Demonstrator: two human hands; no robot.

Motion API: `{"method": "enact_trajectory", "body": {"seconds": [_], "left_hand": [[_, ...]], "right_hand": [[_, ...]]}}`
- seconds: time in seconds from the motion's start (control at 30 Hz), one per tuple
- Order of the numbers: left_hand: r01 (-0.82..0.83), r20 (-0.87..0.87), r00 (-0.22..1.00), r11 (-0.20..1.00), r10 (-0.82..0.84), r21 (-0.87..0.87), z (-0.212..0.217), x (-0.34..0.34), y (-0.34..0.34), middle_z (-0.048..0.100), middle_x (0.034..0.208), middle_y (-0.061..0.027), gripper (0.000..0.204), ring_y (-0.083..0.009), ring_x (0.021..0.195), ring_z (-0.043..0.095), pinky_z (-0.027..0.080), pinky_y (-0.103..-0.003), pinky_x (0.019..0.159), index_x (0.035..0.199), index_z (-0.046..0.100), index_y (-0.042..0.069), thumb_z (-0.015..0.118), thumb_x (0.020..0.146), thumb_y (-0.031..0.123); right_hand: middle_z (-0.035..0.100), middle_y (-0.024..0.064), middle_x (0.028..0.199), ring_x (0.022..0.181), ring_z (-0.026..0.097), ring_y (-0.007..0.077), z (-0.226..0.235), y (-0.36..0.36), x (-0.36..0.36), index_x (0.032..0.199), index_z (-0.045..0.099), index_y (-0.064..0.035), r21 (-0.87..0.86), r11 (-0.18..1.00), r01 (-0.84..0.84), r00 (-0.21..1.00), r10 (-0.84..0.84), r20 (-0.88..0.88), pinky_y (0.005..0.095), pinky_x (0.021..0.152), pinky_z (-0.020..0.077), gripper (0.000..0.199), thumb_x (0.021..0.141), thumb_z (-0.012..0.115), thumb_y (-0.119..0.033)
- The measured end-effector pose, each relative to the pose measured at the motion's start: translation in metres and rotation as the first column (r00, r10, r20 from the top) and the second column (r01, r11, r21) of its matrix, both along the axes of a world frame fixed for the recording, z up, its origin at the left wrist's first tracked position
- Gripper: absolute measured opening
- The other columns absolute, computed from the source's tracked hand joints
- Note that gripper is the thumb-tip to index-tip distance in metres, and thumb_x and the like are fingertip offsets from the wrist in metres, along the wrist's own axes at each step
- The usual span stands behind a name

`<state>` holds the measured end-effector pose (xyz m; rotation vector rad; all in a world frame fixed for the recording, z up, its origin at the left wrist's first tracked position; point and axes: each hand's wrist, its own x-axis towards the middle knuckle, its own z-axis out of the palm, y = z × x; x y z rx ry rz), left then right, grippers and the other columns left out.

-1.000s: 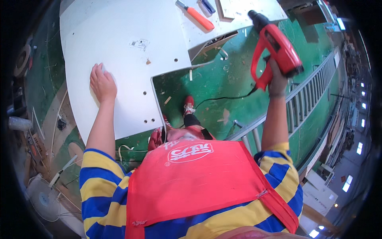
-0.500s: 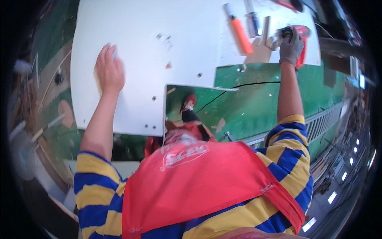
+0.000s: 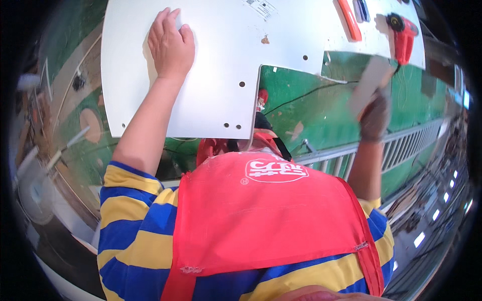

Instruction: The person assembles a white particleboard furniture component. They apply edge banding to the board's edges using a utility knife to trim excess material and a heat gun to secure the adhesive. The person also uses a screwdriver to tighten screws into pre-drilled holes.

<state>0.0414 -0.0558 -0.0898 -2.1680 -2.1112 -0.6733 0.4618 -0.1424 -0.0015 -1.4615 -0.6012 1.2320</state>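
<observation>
My left hand (image 3: 173,47) lies flat on a large white panel (image 3: 211,55), fingers stretched out and holding nothing. The panel has a square notch at its near right corner and several dark round holes. My right hand (image 3: 375,118), in a grey glove, is off the panel's near right side, above the green floor. It grips a flat, pale rectangular piece (image 3: 369,85) with a tan edge; motion blurs it and its exact kind cannot be made out. A red power tool (image 3: 404,40) with a black nose lies on the white surface beyond that hand.
Near the red tool lie an orange-handled tool (image 3: 350,20) and a blue tool (image 3: 362,10). A dark cable (image 3: 301,98) runs across the green floor (image 3: 291,85). A metal ladder-like rack (image 3: 411,143) lies to the right. A round tan disc (image 3: 90,125) is at the left.
My right hand has left the red power tool and come nearer to me, with the flat piece now in it. My left hand rests farther forward in view; the whole view has shifted.
</observation>
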Motion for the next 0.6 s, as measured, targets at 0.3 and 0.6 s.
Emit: {"method": "enact_trajectory", "body": {"seconds": [0.3, 0.6], "left_hand": [[0.128, 0.087, 0.988, 0.992, -0.127, -0.005, -0.001, 0.101, 0.135, 0.044, 0.139, -0.0207, 0.051, -0.0351, 0.132, 0.041, 0.027, -0.047, 0.117, 0.134, 0.045, -0.002, 0.059, 0.092, 0.024], [0.213, 0.101, 0.972, 0.977, -0.214, 0.013, 0.02, 0.113, 0.141, 0.053, 0.132, -0.0175, 0.044, -0.0316, 0.128, 0.047, 0.031, -0.043, 0.115, 0.129, 0.055, 0.0, 0.06, 0.092, 0.023]], "right_hand": [[0.059, 0.0074, 0.117, 0.102, 0.055, 0.0119, -0.05, -0.049, -0.183, 0.139, 0.046, 0.0017, -0.227, 0.936, -0.269, 0.958, 0.285, 0.037, 0.0274, 0.089, 0.0464, 0.051, 0.101, 0.053, -0.031], [0.058, 0.0122, 0.118, 0.104, 0.055, 0.019, -0.043, -0.041, -0.196, 0.135, 0.049, 0.0028, -0.281, 0.924, -0.257, 0.922, 0.322, 0.214, 0.0302, 0.094, 0.044, 0.045, 0.102, 0.047, -0.028]]}}
